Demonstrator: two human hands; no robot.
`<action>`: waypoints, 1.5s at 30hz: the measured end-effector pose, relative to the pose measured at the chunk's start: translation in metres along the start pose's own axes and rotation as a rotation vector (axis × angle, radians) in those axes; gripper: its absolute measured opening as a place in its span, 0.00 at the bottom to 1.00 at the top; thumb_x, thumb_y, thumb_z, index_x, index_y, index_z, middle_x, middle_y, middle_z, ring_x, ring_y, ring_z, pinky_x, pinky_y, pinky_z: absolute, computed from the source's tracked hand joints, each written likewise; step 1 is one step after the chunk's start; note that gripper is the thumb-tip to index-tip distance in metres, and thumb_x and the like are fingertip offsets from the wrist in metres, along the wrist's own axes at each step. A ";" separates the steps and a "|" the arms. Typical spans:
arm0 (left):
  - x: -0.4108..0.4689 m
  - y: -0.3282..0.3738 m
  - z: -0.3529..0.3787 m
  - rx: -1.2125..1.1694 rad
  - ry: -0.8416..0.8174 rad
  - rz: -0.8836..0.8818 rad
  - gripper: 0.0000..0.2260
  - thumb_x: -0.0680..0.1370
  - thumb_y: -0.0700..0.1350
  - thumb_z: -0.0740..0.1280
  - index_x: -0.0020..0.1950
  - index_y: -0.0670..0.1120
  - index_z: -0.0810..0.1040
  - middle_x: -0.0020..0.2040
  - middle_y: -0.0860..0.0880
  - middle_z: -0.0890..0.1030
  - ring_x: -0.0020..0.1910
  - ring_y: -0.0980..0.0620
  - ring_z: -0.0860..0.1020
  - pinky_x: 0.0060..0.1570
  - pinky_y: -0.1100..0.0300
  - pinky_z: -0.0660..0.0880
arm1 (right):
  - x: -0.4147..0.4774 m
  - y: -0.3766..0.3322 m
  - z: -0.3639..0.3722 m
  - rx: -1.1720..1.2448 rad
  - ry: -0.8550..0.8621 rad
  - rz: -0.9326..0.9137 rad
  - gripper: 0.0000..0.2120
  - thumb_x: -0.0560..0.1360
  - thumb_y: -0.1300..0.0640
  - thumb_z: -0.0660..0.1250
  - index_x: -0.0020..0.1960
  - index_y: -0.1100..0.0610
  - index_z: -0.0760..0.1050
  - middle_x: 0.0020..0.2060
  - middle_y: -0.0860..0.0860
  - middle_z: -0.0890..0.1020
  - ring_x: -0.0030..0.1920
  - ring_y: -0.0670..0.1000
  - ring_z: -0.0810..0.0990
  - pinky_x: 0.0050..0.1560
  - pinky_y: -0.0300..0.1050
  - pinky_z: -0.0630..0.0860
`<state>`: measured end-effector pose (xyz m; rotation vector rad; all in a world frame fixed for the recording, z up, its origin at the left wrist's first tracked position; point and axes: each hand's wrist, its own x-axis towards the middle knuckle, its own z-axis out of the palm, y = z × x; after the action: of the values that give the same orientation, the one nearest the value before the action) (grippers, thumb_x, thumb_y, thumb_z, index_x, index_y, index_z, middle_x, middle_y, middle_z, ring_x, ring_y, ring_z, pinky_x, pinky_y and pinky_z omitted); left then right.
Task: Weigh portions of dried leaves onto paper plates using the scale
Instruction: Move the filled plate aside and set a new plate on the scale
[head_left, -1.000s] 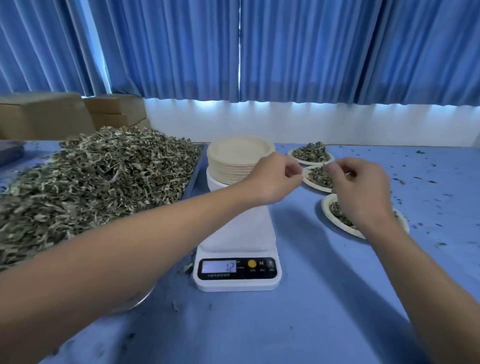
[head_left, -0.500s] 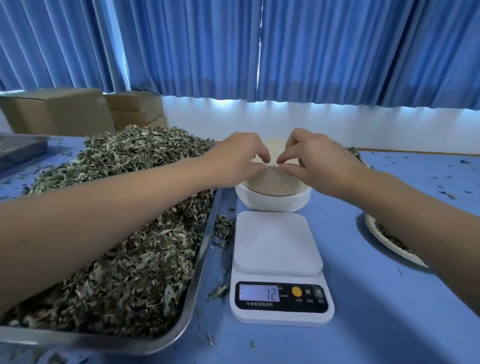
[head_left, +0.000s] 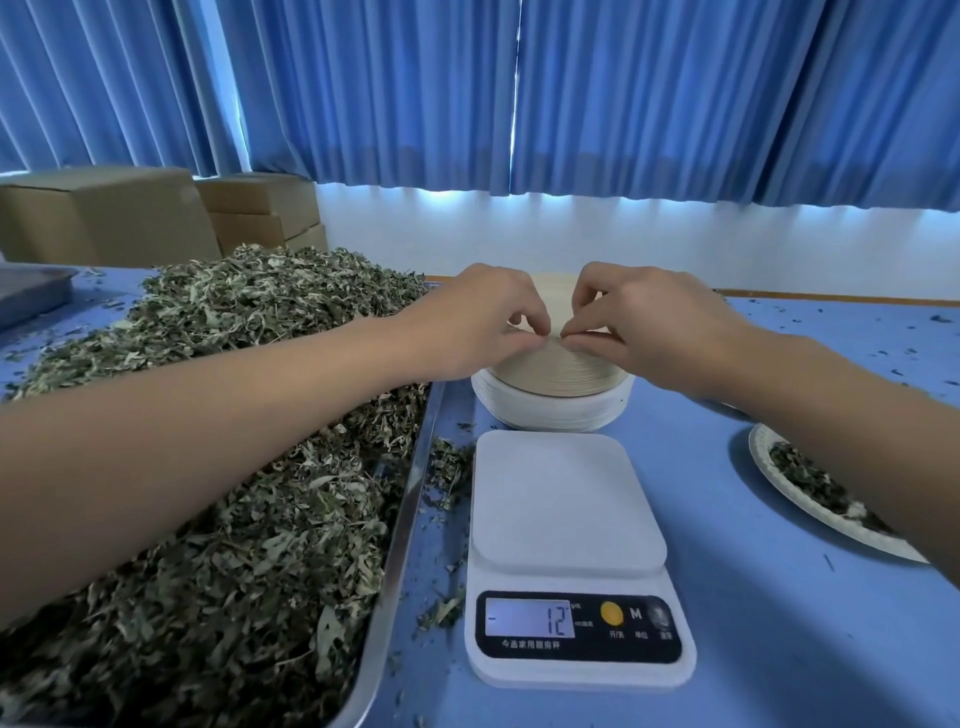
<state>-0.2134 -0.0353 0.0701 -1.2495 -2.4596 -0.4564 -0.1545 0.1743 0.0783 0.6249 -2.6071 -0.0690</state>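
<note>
Both forearms reach forward, converging. The left hand (head_left: 475, 325) and right hand (head_left: 657, 332) sit knuckles-up, fingers (head_left: 589, 293) curled and almost meeting, apparently pinching the top plate (head_left: 557, 292) by its rim.

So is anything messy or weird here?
Yes. Leaf crumbs lie spilled on the blue table, between the tray and the scale. Also, the display reads minus 12 though the scale's platform is bare.
</note>
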 end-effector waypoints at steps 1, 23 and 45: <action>0.001 0.000 0.000 -0.003 0.001 0.007 0.06 0.77 0.48 0.70 0.52 0.51 0.85 0.51 0.54 0.81 0.49 0.55 0.77 0.55 0.53 0.74 | 0.000 0.001 0.000 0.003 -0.004 -0.003 0.11 0.81 0.46 0.65 0.56 0.45 0.85 0.51 0.43 0.76 0.40 0.48 0.71 0.36 0.44 0.59; 0.016 0.000 -0.015 0.034 0.052 0.072 0.09 0.78 0.54 0.68 0.52 0.51 0.84 0.52 0.54 0.81 0.50 0.54 0.77 0.54 0.51 0.74 | 0.003 0.005 -0.024 -0.026 0.037 -0.063 0.18 0.80 0.44 0.58 0.55 0.48 0.85 0.51 0.47 0.77 0.36 0.52 0.75 0.38 0.48 0.71; -0.039 0.056 -0.030 0.054 -0.056 0.146 0.09 0.79 0.52 0.67 0.52 0.49 0.83 0.48 0.52 0.81 0.48 0.52 0.78 0.51 0.49 0.74 | -0.069 -0.029 -0.031 -0.087 0.236 -0.199 0.16 0.83 0.50 0.61 0.52 0.56 0.84 0.46 0.52 0.82 0.32 0.60 0.80 0.27 0.52 0.76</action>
<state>-0.1415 -0.0446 0.0863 -1.4246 -2.3876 -0.3188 -0.0739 0.1803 0.0724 0.8078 -2.2975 -0.1607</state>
